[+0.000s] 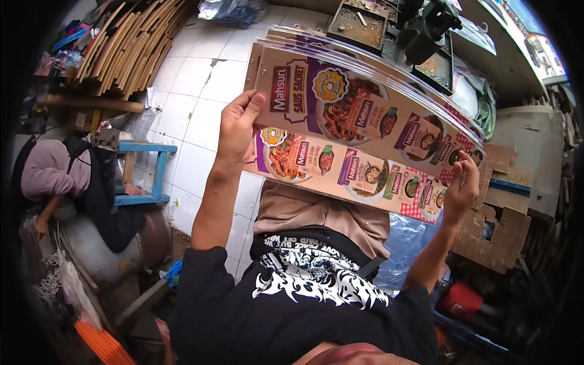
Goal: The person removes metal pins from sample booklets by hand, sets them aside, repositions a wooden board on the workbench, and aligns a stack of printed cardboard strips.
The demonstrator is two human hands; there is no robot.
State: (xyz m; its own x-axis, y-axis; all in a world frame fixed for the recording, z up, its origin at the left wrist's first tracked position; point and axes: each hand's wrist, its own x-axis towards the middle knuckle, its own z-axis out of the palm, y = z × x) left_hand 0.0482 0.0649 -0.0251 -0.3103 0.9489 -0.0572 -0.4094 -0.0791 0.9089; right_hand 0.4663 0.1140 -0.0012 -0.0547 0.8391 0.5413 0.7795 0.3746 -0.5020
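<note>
My left hand (238, 125) grips the left edge of a stack of long printed panels (359, 112), its thumb on the front face. At the right end of the panels my right hand (462, 185) pinches the lower corner between thumb and fingers. The panels are tilted and fanned, with several edges showing at the top. They carry food pictures and the words "Mahsuri" and "Saus Sachet". A lower panel (340, 170) shows beneath the front one, above my lap.
A metal machine with trays (358, 25) stands beyond the panels. Wooden strips (131, 45) are piled at the upper left. Another person (58, 170) sits at the left by a blue frame (159, 173). Cardboard (496, 240) and plastic wrap (409, 249) lie at the right.
</note>
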